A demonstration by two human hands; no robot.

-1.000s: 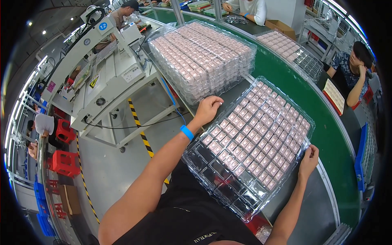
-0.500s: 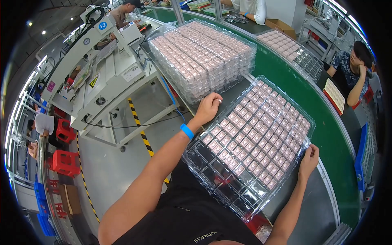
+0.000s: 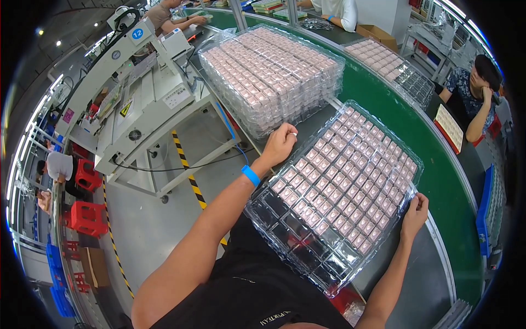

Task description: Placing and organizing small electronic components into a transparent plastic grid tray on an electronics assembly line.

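Tray [image 3: 268, 205] on counter [image 3: 427, 268] betw. your hands, long axis near-L to far-R. Your R hand [image 3: 415, 215] nearer, fingers curled at R rim, grip unclear; L hand [image 3: 280, 145] off L edge, fingertips bunched, can't tell if holding.

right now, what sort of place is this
Most likely a factory assembly line: there's a green conveyor-like belt, a big white machine at the left, and a clear tray holding rows of small pink blocks.
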